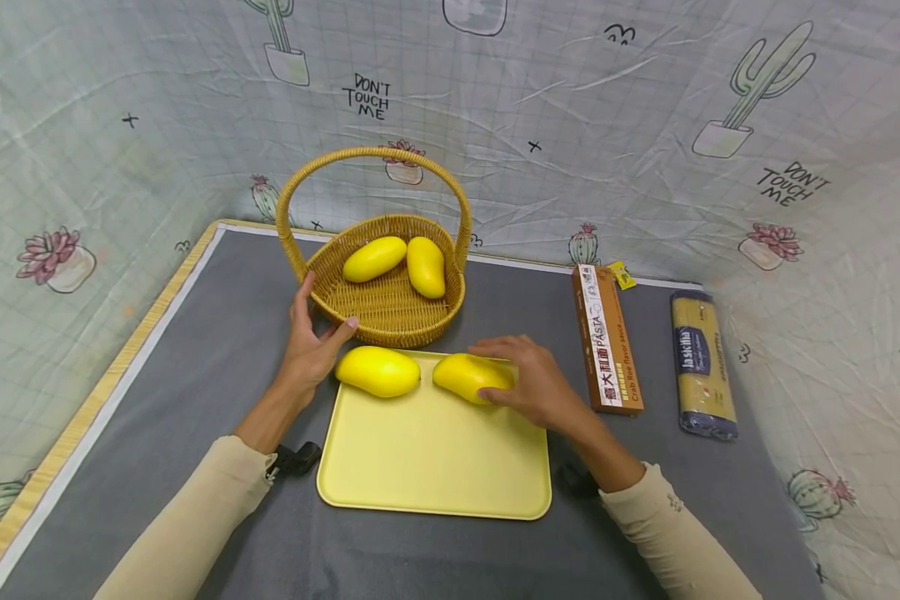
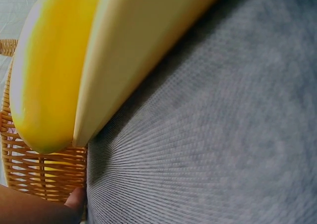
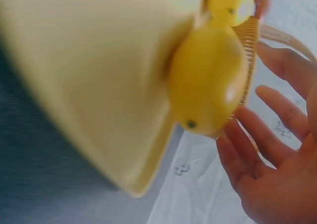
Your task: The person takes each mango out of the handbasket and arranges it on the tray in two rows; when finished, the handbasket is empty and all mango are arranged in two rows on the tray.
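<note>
In the head view my left hand [image 1: 311,350] touches the front left side of a wicker basket [image 1: 386,333], thumb and fingers spread along it. Two yellow mangoes [image 1: 375,258] lie inside the basket. On the yellow tray [image 1: 435,467], two more mangoes lie near its far edge: a left mango [image 1: 378,372] close to my left hand, and a right mango [image 1: 471,377]. My right hand [image 1: 528,379] is around the right end of that right mango. The right wrist view shows the right hand's fingers [image 3: 267,135] spread beside the mango [image 3: 208,80], not curled round it.
Right of the tray lie a brown pasta box [image 1: 607,342] and a spaghetti packet [image 1: 703,362]. A small yellow packet [image 1: 621,275] sits behind the box. The basket's tall handle [image 1: 375,152] arches up before the patterned cloth backdrop [image 1: 510,183].
</note>
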Available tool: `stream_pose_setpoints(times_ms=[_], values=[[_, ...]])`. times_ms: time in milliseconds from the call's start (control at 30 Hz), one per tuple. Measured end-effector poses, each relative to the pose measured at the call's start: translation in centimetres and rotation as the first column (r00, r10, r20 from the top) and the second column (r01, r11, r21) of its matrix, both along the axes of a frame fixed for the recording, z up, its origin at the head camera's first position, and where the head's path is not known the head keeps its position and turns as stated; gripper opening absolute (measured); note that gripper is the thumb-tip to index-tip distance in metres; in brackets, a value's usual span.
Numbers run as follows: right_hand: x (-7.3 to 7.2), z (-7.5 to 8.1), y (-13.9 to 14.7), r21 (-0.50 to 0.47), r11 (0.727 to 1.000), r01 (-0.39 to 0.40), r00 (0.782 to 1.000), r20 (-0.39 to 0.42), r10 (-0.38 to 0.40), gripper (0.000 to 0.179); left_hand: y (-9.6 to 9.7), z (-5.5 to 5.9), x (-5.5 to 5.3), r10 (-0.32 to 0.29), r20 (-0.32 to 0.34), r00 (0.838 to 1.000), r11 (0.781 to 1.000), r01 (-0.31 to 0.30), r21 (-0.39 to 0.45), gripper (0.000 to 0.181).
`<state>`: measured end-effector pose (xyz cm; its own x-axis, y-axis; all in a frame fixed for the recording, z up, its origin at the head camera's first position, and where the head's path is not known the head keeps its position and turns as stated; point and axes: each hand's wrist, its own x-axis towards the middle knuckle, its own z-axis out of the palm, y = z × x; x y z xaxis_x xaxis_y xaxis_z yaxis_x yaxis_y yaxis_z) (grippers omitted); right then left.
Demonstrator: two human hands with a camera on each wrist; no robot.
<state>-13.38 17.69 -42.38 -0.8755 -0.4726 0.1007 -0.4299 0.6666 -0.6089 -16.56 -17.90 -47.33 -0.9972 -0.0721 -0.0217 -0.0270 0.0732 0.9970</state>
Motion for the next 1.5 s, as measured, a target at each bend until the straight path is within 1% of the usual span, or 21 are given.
stream_pose_setpoints(times_ms=[167, 333, 433, 600, 733, 900, 1033, 1200, 1333, 1500], values=[[-0.4, 1.5, -0.9, -0.047, 0.999, 0.025, 0.998, -0.055, -0.028, 0.058, 0.0, 0.3, 0.2, -0.003, -0.012, 1.000, 1.000, 0.004, 0.006, 0.103], [-1.4, 2.7, -2.1, -0.101, 0.994, 0.043, 0.993, -0.108, -0.054, 0.060, 0.0, 0.4, 0.2, -0.001, -0.009, 1.000, 1.000, 0.002, 0.005, 0.103], [-2.1, 3.2, -2.9, -0.141, 0.989, 0.053, 0.993, -0.101, -0.068, 0.062, 0.1, 0.4, 0.2, -0.001, -0.002, 1.000, 1.000, 0.001, 0.003, 0.103], [-3.5, 4.0, -4.5, -0.205, 0.977, 0.053, 0.996, -0.055, -0.066, 0.067, 0.1, 0.3, 0.3, -0.001, -0.005, 1.000, 1.000, 0.001, 0.003, 0.103], [-4.8, 4.4, -5.8, -0.217, 0.975, 0.054, 0.997, -0.043, -0.065, 0.070, 0.1, 0.2, 0.2, -0.001, -0.003, 1.000, 1.000, 0.001, 0.007, 0.103], [-6.5, 4.5, -7.5, -0.185, 0.979, 0.084, 0.996, -0.019, -0.089, 0.076, 0.1, 0.1, 0.0, -0.002, 0.003, 1.000, 1.000, 0.002, 0.007, 0.103], [-7.8, 4.3, -8.6, -0.150, 0.982, 0.114, 0.993, 0.016, -0.113, 0.080, 0.0, 0.1, 0.1, -0.001, 0.006, 1.000, 1.000, 0.001, 0.006, 0.103], [-9.3, 3.9, -9.7, -0.127, 0.983, 0.136, 0.990, 0.048, -0.131, 0.083, 0.1, 0.1, 0.2, -0.007, -0.004, 1.000, 1.000, 0.007, 0.007, 0.103], [-10.5, 3.6, -10.4, -0.077, 0.988, 0.133, 0.990, 0.065, -0.128, 0.087, 0.1, 0.1, 0.2, -0.015, -0.014, 1.000, 1.000, 0.016, 0.018, 0.103], [-11.8, 3.4, -11.5, -0.011, 0.993, 0.116, 0.992, 0.058, -0.115, 0.091, 0.1, 0.1, 0.1, -0.009, -0.009, 1.000, 1.000, 0.009, 0.019, 0.103]])
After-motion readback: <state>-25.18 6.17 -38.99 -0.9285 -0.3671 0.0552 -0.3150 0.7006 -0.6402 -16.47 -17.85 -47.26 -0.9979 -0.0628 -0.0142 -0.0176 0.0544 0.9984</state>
